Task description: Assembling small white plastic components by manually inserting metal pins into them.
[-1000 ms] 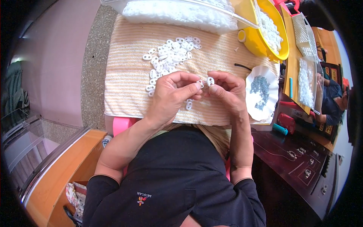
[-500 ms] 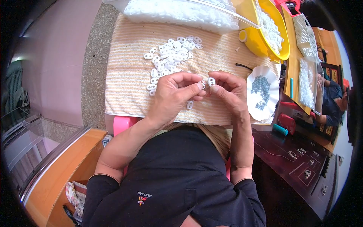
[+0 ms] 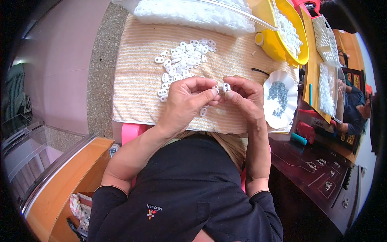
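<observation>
Above the striped towel, my two hands are close together at chest height. My left hand pinches a small whitish piece between thumb and forefinger; the fingertips mostly cover it. My right hand grips a white oval plastic piece with two holes, held upright by thumb and forefinger. The two pieces are side by side and nearly meet. Beyond my left hand lies a loose pile of similar two-hole pieces. One more two-hole piece rests on the towel just below my hands.
A clear bin full of white pieces stands at the far edge. Beside it is a yellow basin with more. At right, a white fluted paper dish holds small grey-green bits. A black strip lies near it.
Both hands keep their pinches and have barely moved. The view has shifted very slightly.
</observation>
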### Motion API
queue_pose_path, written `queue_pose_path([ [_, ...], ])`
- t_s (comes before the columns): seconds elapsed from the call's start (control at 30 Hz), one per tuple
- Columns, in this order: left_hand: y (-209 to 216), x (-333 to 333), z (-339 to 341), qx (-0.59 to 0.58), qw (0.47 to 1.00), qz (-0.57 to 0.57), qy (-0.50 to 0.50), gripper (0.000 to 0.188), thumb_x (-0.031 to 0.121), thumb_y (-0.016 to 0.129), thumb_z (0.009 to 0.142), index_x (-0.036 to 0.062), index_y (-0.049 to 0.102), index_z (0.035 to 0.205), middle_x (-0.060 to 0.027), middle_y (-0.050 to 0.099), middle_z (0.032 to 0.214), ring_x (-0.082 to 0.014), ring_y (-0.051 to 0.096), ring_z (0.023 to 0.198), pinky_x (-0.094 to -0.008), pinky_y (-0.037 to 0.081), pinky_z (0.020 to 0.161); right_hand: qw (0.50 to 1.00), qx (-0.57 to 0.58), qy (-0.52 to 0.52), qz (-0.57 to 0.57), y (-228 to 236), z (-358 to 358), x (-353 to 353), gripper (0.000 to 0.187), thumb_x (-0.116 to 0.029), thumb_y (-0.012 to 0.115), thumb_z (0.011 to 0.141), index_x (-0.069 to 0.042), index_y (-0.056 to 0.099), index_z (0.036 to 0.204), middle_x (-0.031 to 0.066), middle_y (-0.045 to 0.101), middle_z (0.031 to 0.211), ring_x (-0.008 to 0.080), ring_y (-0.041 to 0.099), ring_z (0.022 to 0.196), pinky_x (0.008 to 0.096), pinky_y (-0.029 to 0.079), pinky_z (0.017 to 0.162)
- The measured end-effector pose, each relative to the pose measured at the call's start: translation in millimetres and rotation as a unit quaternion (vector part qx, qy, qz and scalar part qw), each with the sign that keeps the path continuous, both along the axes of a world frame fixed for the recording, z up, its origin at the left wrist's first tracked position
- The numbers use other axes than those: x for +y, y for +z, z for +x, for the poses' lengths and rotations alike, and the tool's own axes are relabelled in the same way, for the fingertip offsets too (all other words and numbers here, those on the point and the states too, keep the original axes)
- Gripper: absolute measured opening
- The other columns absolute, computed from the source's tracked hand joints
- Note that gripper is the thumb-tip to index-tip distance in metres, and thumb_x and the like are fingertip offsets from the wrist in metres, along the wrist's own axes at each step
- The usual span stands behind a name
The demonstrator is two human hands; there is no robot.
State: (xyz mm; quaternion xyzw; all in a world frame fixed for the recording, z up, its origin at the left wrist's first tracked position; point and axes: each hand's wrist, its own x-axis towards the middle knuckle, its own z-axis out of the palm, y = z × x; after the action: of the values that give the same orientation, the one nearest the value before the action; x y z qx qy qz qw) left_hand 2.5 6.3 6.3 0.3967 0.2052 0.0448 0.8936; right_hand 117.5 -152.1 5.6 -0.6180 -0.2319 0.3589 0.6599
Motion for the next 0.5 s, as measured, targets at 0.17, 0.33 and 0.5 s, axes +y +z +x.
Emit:
queue_pose_path([
  [0.17,-0.3,0.6,-0.2,0.000,1.000,0.017,-0.005,0.018,0.004,0.064,0.086,-0.0037,0.063,0.102,-0.0096,0.067,0.087,-0.0118,0.065,0.076,-0.0252,0.055,0.073,1.000,0.007,-0.002,-0.005,2.6,-2.0,0.9,0.033,-0.001,0.066,0.084,0.005,0.059,0.116,0.0119,0.066,0.091,0.0176,0.065,0.079,0.0280,0.053,0.073],
  [0.33,2.3,0.2,0.6,0.001,1.000,0.018,-0.010,0.018,0.004,0.064,0.086,-0.0038,0.063,0.102,-0.0093,0.067,0.087,-0.0113,0.064,0.077,-0.0252,0.054,0.073,1.000,0.000,0.005,0.000,1.3,-0.7,0.2,0.032,0.000,0.065,0.084,0.006,0.059,0.115,0.0114,0.066,0.091,0.0169,0.065,0.080,0.0277,0.053,0.074],
  [0.5,1.6,0.2,0.4,0.002,1.000,0.015,-0.009,0.018,0.004,0.064,0.086,-0.0038,0.063,0.102,-0.0093,0.067,0.087,-0.0115,0.064,0.077,-0.0254,0.054,0.073,1.000,-0.011,0.011,-0.010,1.8,-0.7,1.1,0.031,0.001,0.065,0.085,0.005,0.060,0.115,0.0104,0.066,0.094,0.0157,0.064,0.082,0.0271,0.053,0.075],
])
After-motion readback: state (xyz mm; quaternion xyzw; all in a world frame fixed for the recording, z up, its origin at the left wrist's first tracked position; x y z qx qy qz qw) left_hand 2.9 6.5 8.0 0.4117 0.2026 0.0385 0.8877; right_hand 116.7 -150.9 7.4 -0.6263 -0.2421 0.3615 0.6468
